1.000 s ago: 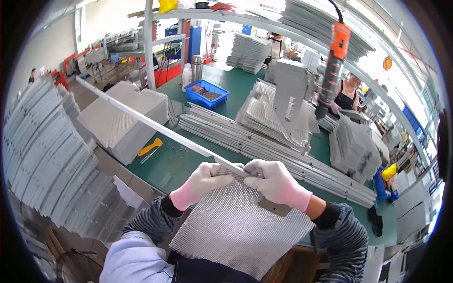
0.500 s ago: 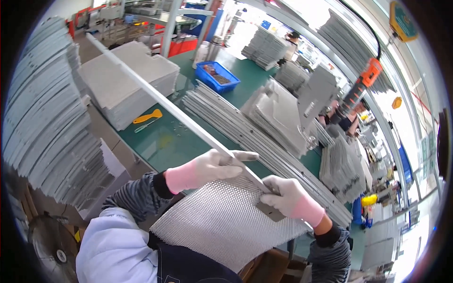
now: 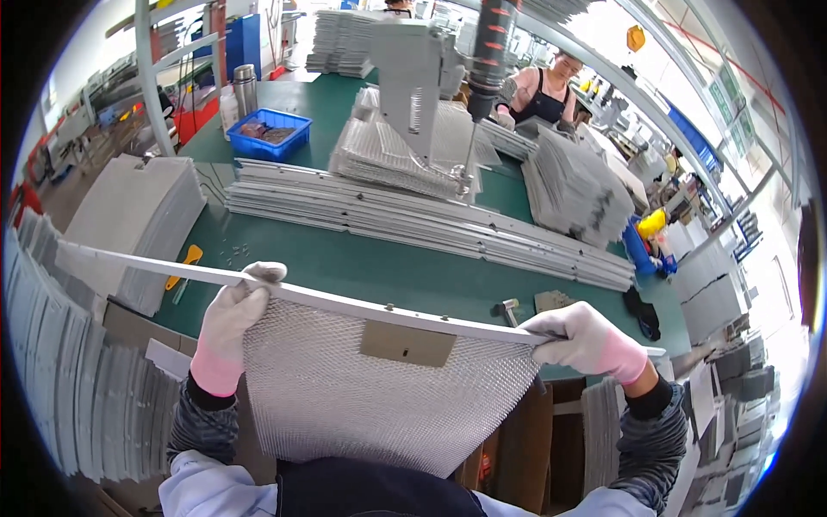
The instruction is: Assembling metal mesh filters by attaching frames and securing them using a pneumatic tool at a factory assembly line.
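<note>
A long pale metal strip (image 3: 345, 304) lies nearly crosswise in front of me, and a silver expanded-mesh sheet (image 3: 379, 409) hangs below it. Both hands wear white gloves with pink cuffs. My left hand (image 3: 237, 314) is closed around the strip at the mesh's left upper corner. Towards the right upper corner, my right hand (image 3: 586, 339) grips the strip. Between them a small grey-brown plate (image 3: 407, 344) with a slot sits against the mesh just under the strip. The strip's left part extends well past my left hand.
Stacked metal strips (image 3: 413, 220) lie across the green table (image 3: 293, 252). Beyond are a blue bin (image 3: 271, 136), mesh sheets (image 3: 362, 159) and a hanging power screwdriver (image 3: 491, 65). A hammer (image 3: 511, 312) lies near my right hand. Panel stacks (image 3: 77, 362) stand left; a co-worker (image 3: 547, 95) sits opposite.
The strip has swung from a steep diagonal to nearly level, carrying the mesh with it. My hands have moved apart towards the mesh's two upper corners. The view has turned.
</note>
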A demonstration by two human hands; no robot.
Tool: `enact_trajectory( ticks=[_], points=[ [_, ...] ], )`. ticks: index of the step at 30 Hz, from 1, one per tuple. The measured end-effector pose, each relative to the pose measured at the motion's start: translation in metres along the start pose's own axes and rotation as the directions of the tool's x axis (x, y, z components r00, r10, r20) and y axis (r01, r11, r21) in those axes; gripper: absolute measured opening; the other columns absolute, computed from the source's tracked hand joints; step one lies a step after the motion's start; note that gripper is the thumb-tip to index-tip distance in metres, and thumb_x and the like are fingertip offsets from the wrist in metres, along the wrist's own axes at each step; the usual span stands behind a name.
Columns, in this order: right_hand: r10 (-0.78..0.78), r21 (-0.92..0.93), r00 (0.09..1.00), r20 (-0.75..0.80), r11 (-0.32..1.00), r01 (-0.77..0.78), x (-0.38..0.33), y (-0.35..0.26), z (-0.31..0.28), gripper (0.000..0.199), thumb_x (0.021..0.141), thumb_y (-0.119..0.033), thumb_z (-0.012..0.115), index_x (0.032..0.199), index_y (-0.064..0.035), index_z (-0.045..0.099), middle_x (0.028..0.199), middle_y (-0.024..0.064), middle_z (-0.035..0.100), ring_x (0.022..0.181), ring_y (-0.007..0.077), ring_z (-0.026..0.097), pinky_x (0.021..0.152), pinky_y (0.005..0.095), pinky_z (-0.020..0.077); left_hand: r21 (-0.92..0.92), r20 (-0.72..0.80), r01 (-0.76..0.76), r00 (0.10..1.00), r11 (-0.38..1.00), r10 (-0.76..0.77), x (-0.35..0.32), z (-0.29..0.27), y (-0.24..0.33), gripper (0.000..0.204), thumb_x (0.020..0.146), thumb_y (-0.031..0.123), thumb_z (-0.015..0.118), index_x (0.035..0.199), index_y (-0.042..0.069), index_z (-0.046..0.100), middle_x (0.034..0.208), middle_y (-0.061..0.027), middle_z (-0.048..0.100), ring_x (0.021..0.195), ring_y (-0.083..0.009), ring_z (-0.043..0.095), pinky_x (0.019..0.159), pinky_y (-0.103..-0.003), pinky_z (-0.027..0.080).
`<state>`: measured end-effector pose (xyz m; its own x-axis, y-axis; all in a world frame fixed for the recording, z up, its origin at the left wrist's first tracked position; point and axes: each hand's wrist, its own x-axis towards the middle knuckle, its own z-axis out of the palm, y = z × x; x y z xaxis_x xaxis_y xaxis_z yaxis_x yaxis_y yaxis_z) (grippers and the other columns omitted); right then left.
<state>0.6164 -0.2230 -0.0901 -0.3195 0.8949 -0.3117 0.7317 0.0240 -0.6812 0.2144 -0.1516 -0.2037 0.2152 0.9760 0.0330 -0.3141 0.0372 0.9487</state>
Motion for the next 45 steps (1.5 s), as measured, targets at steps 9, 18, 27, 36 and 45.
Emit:
enact_trajectory(
  ticks=[9,18,27,36,45],
  points=[
    [-0.201,-0.521,0.978,0.056,0.83,0.2,-0.01,-0.008,0.022,0.049,0.087,-0.016,0.063,0.13,0.0009,0.048,0.1,0.0198,0.061,0.086,0.0374,0.063,0.072,0.0425,0.0511,-0.138,0.0,-0.009,1.0,0.99,0.009,-0.005,0.018,-0.001,0.034,0.092,0.02,0.06,0.121,0.005,0.049,0.112,-0.0154,0.06,0.099,-0.0188,0.061,0.089,-0.031,0.05],
    [-0.103,-0.126,0.959,-0.265,0.99,0.071,0.028,-0.048,0.055,0.037,0.085,-0.011,0.064,0.121,-0.0018,0.06,0.067,0.0127,0.057,0.057,0.0149,0.057,0.058,0.027,0.0481,0.8,0.431,-0.579,0.74,0.161,0.517,0.008,0.035,0.018,0.018,0.077,0.018,0.074,0.087,0.005,0.068,0.076,-0.0065,0.068,0.062,-0.0121,0.063,0.062,-0.025,0.053],
    [-0.439,-0.471,0.652,-0.618,0.871,0.14,-0.058,-0.07,-0.042,0.064,0.087,-0.045,0.069,0.126,0.0051,0.059,0.071,-0.0052,0.055,0.061,0.0022,0.047,0.055,0.0208,0.0399,0.576,0.815,-0.817,0.572,-0.017,0.091,0.06,0.168,0.22,0.036,0.081,0.024,0.074,0.108,0.0,0.067,0.071,-0.0078,0.066,0.065,-0.0193,0.064,0.068,-0.031,0.051],
    [-0.545,-0.555,0.415,-0.729,0.825,0.108,-0.143,-0.111,-0.142,0.08,0.085,-0.06,0.064,0.122,0.0109,0.058,0.078,-0.0031,0.057,0.071,0.004,0.05,0.064,0.0186,0.0418,0.269,0.891,-0.959,0.211,-0.094,0.403,0.068,0.234,0.263,0.031,0.098,0.022,0.05,0.109,-0.003,0.063,0.093,-0.0119,0.065,0.086,-0.0242,0.062,0.083,-0.03,0.049],
    [-0.506,-0.529,0.532,-0.679,0.84,0.123,-0.092,-0.111,-0.126,0.047,0.089,-0.035,0.066,0.116,0.0033,0.066,0.077,-0.0004,0.06,0.064,0.0065,0.051,0.059,0.0235,0.0434,0.572,0.574,-0.576,0.79,0.584,0.217,0.019,0.087,0.065,0.033,0.09,0.015,0.06,0.117,-0.004,0.059,0.091,-0.0081,0.064,0.084,-0.0124,0.056,0.08,-0.031,0.048]
  ],
)
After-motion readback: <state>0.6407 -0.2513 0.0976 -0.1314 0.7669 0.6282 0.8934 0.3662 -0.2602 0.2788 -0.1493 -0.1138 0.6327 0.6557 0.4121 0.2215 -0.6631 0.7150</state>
